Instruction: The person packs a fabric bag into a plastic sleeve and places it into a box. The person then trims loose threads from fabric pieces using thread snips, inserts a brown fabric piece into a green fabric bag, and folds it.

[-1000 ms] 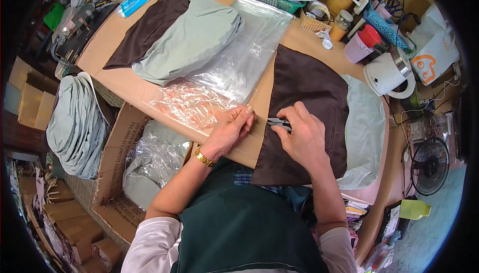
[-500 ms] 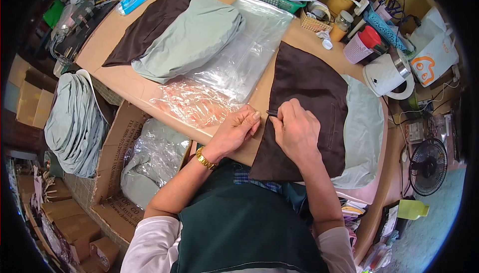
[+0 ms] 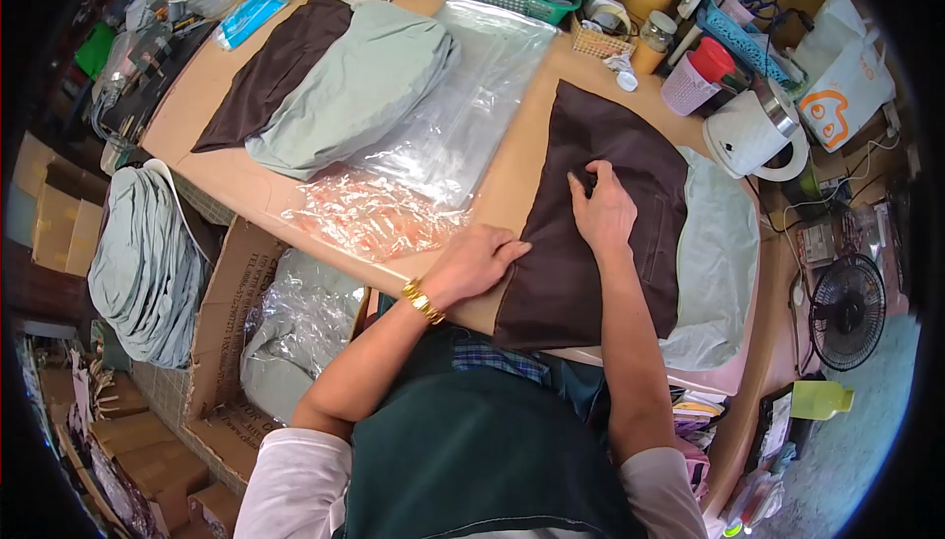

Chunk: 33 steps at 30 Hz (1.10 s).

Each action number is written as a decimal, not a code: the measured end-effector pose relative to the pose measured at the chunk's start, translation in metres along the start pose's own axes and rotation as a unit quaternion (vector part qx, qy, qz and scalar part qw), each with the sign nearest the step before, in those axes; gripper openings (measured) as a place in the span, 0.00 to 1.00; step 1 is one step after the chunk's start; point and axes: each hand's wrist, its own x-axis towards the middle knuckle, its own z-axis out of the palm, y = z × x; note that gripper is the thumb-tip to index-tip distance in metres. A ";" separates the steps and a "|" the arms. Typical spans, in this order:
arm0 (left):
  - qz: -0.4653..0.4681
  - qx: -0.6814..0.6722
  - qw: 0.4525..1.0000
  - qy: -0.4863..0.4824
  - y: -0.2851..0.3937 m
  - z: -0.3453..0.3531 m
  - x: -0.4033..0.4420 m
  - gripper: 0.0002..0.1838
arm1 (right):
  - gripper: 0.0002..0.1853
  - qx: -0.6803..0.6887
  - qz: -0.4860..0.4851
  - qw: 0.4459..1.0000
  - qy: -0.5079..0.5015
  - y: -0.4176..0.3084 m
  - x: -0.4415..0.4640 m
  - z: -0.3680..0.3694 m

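A dark brown cloth piece point(image 3: 630, 288) lies on the table before me, with a pale grey-green fabric part point(image 3: 717, 263) showing along its right side. My left hand point(image 3: 479, 263), with a gold watch at the wrist, pinches the brown cloth's left edge. Over the middle of that cloth is my right hand point(image 3: 605, 212), its fingers curled around a small black tool point(image 3: 590, 183). Most of the tool is hidden by the fingers, so its exact kind cannot be made out.
Another brown and grey-green piece point(image 3: 359, 86) lies at the far left, beside clear plastic bags point(image 3: 482, 96). A cardboard box point(image 3: 219, 327) stands below the table's left edge, near stacked grey-green fabric point(image 3: 148, 268). At right are a white kettle point(image 3: 738, 142) and a fan point(image 3: 847, 308).
My right hand has moved up and away from my left, over the brown cloth, with the black tool. My left hand has shifted slightly right and down onto the cloth's edge.
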 end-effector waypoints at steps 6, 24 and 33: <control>-0.018 -0.072 0.997 0.023 -0.031 -0.043 -0.031 0.20 | 0.17 -0.008 0.020 1.000 -0.003 0.005 0.001 0.000; -0.067 -0.150 0.986 0.031 -0.009 -0.001 -0.003 0.14 | 0.19 0.047 0.031 0.998 0.002 -0.001 -0.001 -0.010; -0.102 -0.308 0.945 0.032 -0.010 -0.001 -0.006 0.14 | 0.12 0.120 -0.130 0.981 -0.081 -0.060 -0.045 -0.078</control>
